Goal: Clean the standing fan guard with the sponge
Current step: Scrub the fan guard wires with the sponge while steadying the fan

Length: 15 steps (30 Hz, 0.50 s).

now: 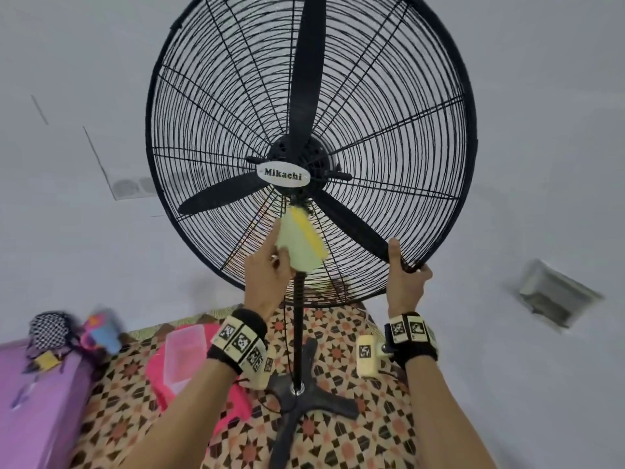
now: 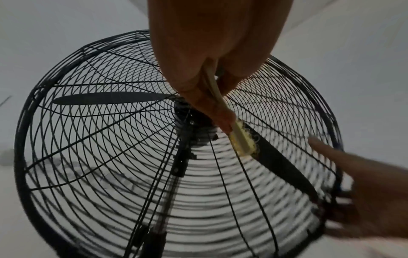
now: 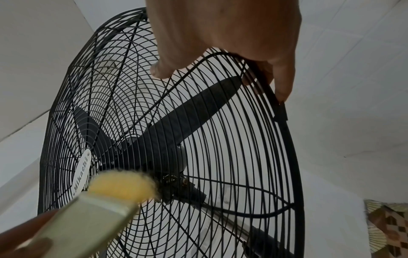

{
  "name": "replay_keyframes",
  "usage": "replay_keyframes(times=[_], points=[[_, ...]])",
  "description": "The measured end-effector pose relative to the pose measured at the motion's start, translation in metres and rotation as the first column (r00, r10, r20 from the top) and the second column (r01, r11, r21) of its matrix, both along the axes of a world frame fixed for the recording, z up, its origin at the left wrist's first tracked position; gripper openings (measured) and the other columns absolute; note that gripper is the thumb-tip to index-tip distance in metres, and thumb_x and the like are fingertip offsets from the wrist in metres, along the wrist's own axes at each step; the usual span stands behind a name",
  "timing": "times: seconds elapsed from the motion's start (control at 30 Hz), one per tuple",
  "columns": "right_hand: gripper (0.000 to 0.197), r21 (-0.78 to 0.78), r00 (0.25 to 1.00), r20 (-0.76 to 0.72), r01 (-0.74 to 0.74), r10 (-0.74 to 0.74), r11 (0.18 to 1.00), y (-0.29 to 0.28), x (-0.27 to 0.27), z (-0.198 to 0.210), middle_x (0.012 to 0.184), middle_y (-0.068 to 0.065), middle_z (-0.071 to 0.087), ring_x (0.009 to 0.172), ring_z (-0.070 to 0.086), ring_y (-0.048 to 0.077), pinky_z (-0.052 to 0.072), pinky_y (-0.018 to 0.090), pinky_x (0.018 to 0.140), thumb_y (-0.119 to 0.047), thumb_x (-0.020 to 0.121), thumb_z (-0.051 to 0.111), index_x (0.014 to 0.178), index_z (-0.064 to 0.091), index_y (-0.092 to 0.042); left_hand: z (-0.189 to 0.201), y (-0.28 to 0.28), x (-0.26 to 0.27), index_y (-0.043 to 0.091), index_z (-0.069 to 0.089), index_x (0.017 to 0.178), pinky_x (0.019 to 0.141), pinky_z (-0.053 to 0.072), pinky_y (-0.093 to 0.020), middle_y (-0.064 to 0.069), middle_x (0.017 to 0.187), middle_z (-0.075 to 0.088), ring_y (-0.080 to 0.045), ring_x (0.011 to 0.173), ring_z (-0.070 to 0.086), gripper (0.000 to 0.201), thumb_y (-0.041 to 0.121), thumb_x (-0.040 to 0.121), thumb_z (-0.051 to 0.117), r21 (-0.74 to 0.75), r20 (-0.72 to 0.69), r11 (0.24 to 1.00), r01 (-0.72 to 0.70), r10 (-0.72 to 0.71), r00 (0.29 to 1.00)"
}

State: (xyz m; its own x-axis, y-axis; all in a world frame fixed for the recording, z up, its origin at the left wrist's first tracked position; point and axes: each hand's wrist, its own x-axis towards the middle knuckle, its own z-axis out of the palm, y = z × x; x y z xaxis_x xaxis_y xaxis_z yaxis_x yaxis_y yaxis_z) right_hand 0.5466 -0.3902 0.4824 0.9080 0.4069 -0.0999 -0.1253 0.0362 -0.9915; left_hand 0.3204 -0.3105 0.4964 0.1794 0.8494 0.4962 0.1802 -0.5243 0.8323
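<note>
Both forearms are bare, with no sleeves. Each wrist wears a black band [image 1: 236,336] of soft, knitted-looking cloth, and the right wrist's band [image 1: 411,336] matches it. Cream-coloured square tiles sit in a row on top of each band, each printed with a black-and-white pixel marker; three or four show on the left, about three on the right. A cream, rounded block [image 1: 367,357] hangs off the right band at its 9 o'clock side and carries one more marker on its face. A similar cream block [image 1: 263,367] shows at 5 o'clock of the left band. The left hand [image 1: 267,275] and right hand [image 1: 406,282] are bare, without gloves.
</note>
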Motion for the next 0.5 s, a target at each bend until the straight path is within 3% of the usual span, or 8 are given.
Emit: replay_keyframes(times=[0.13, 0.2, 0.3, 0.4, 0.5], points=[[0.117, 0.002, 1.0, 0.007, -0.002, 0.002, 1.0, 0.0, 0.001, 0.001, 0.15, 0.01, 0.05, 0.134, 0.052, 0.03, 0.041, 0.037, 0.111, -0.079, 0.071, 0.073, 0.156, 0.025, -0.015, -0.027, -0.014, -0.007, 0.023, 0.034, 0.16, 0.075, 0.066, -0.041, -0.013, 0.129, 0.068, -0.02, 0.082, 0.075, 0.059, 0.013, 0.107, 0.056, -0.018, -0.203, 0.997, 0.081, -0.083, 0.976], [0.117, 0.004, 1.0, 0.009, -0.003, 0.002, 1.0, -0.001, 0.001, 0.0, 0.151, 0.01, 0.05, 0.134, 0.051, 0.03, 0.041, 0.036, 0.111, -0.079, 0.071, 0.073, 0.156, 0.025, -0.015, -0.024, -0.011, -0.01, 0.024, 0.034, 0.161, 0.076, 0.066, -0.04, -0.007, 0.127, 0.066, -0.02, 0.086, 0.076, 0.059, 0.015, 0.107, 0.055, -0.017, -0.136, 1.0, 0.011, -0.013, 0.991], [0.117, 0.012, 1.0, 0.005, -0.005, 0.005, 1.0, -0.001, 0.0, -0.001, 0.149, 0.01, 0.051, 0.134, 0.052, 0.029, 0.041, 0.035, 0.11, -0.079, 0.07, 0.074, 0.156, 0.026, -0.015, -0.019, -0.007, -0.005, 0.024, 0.03, 0.163, 0.073, 0.065, -0.029, -0.004, 0.126, 0.063, -0.018, 0.085, 0.075, 0.059, 0.018, 0.109, 0.052, 0.037, -0.028, 0.999, -0.04, 0.041, 0.999], [0.118, 0.01, 1.0, 0.003, -0.016, 0.016, 1.0, -0.002, 0.001, 0.001, 0.148, 0.009, 0.052, 0.132, 0.053, 0.028, 0.043, 0.036, 0.111, -0.079, 0.07, 0.074, 0.156, 0.026, -0.014, -0.041, -0.013, 0.004, 0.03, 0.027, 0.162, 0.075, 0.065, -0.028, -0.012, 0.121, 0.07, -0.01, 0.082, 0.074, 0.06, 0.017, 0.109, 0.052, 0.048, -0.15, 0.996, 0.073, -0.065, 0.987], [0.117, -0.015, 0.999, 0.026, -0.022, 0.022, 1.0, -0.004, 0.002, 0.002, 0.147, 0.008, 0.052, 0.131, 0.054, 0.027, 0.043, 0.037, 0.113, -0.079, 0.071, 0.073, 0.154, 0.026, -0.012, -0.058, -0.023, 0.001, 0.037, 0.028, 0.158, 0.073, 0.066, -0.031, -0.015, 0.124, 0.071, -0.012, 0.08, 0.074, 0.06, 0.016, 0.108, 0.053, -0.007, -0.223, 0.992, 0.125, -0.123, 0.967]])
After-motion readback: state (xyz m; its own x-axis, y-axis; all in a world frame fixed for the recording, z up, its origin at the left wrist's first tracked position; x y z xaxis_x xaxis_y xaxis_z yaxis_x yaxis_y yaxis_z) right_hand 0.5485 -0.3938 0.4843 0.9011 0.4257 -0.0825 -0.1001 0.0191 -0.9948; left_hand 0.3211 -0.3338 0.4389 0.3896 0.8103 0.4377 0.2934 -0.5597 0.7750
